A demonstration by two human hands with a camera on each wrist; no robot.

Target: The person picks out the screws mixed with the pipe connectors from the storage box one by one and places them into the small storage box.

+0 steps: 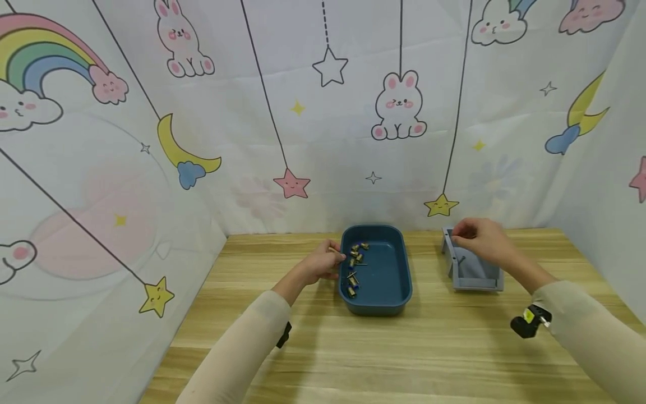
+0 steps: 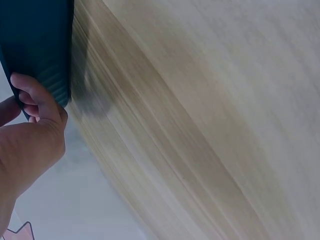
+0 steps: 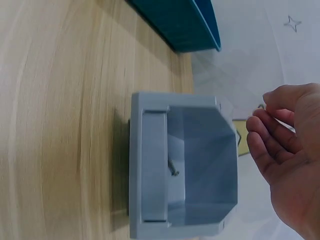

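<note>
My left hand (image 1: 323, 262) grips the left rim of a dark blue plastic tray (image 1: 388, 307), its thumb and fingers on either side of the wall in the left wrist view. Inside, along the tray's left side, lie several small brass-coloured pieces (image 1: 352, 292) with blue parts, and some thin screws (image 1: 361, 264). At the right, my right hand (image 1: 481, 241) is raised over a small grey bin (image 1: 476, 284). Between its thumb and forefinger a tiny screw (image 3: 261, 106) shows, mostly hidden by the fingertips. One screw (image 3: 173, 167) lies inside the grey bin.
Both containers stand on a wood-grain table (image 1: 404, 359), near its back edge. A white cloth (image 1: 333, 140) printed with rabbits, stars and clouds hangs behind and at the sides. A strip of table separates the tray from the bin.
</note>
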